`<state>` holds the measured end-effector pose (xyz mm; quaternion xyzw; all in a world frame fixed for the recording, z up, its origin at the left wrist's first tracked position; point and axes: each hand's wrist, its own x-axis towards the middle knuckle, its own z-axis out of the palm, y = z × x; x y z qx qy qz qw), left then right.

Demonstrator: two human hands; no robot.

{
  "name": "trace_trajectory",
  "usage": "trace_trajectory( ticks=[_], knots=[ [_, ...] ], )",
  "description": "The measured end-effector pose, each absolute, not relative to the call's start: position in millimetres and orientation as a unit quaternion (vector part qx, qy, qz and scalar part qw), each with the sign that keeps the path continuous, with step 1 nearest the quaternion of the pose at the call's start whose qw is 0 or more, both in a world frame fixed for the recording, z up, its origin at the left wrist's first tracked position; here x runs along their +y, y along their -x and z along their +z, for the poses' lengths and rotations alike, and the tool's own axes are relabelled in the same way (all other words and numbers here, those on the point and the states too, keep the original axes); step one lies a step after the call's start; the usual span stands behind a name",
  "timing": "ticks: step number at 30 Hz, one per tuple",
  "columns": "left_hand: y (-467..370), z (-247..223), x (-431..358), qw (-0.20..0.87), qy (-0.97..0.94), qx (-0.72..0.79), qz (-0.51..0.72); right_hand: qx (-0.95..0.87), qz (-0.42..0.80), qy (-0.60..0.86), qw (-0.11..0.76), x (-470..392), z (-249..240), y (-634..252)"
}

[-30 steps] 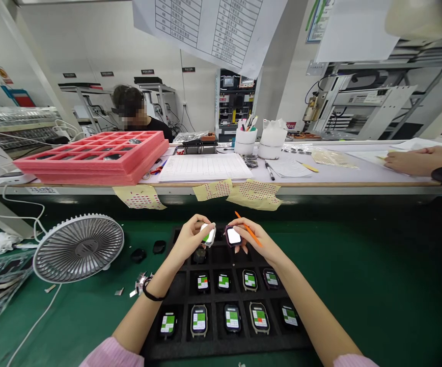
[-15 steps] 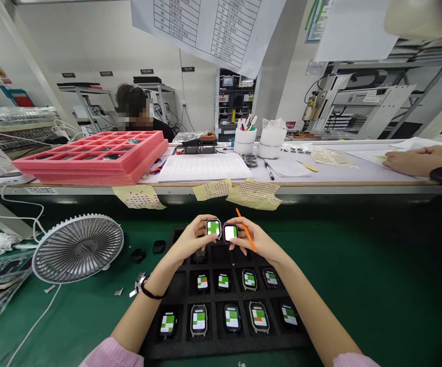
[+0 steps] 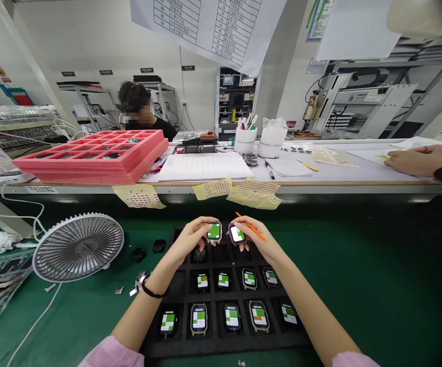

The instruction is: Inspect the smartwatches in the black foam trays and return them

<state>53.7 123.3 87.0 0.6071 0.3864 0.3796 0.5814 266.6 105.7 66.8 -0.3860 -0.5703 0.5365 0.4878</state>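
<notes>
My left hand [image 3: 192, 238] holds a silver-rimmed watch [image 3: 214, 232] with a mostly green screen, its thumb on the screen. In my right hand [image 3: 258, 238] is a purple-rimmed watch [image 3: 238, 233] showing white and green, with a finger or thumb on its face. An orange pen [image 3: 252, 227] is also tucked in that hand. The two watches are a little apart, above the far part of a black compartment tray [image 3: 209, 349]. Several lit watches lie in its compartments, among them a gold-rimmed one [image 3: 258, 316] with green and red squares.
A round fan [image 3: 86, 247] and two black pieces are left of the tray. On the raised shelf ahead are a pink foam tray [image 3: 129, 176], a paper form [image 3: 205, 167] and white pen cups [image 3: 245, 140]. Another person's hands [image 3: 415, 159] rest at the right.
The two watches have moved apart, and the right one is now tilted. The left watch's screen has turned mostly green. The orange pen lies flatter. The seated person's head has shifted slightly.
</notes>
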Motion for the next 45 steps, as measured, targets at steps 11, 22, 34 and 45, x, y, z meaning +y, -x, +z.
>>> trace_trajectory(
  ticks=[11,22,34,45],
  knots=[
    [-58,92,119,0.538,-0.616,0.436,0.375,-0.577,0.531,0.409,0.467,105,71,-265],
    [-55,94,115,0.551,-0.649,0.383,0.359,-0.616,0.546,0.358,0.44,106,66,-268],
    [-54,89,118,0.562,-0.663,0.351,0.348,-0.553,0.526,0.415,0.495,108,68,-265],
    [-56,90,116,0.567,-0.646,0.366,0.357,-0.527,0.518,0.437,0.512,107,74,-265]
  ],
)
